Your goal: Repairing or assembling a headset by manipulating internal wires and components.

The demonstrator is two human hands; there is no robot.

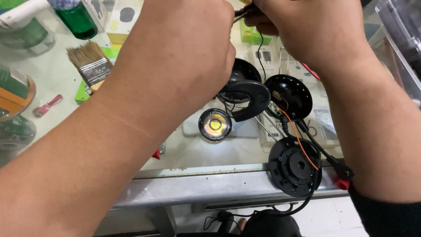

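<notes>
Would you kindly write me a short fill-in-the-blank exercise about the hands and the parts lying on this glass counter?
1. The thin wire crossing the round black housing at the counter's edge is ____ in colour.
2. The small round speaker driver has a shiny ____ centre.
3. The paintbrush lies to the ____ of the person's left hand.
4. The bottle at the top left is ____.

Missing words: orange; gold; left; green

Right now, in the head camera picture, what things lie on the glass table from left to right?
Small pink tool → paintbrush → shiny round speaker → black curved headphone piece → round black shell with the orange wire.
</notes>
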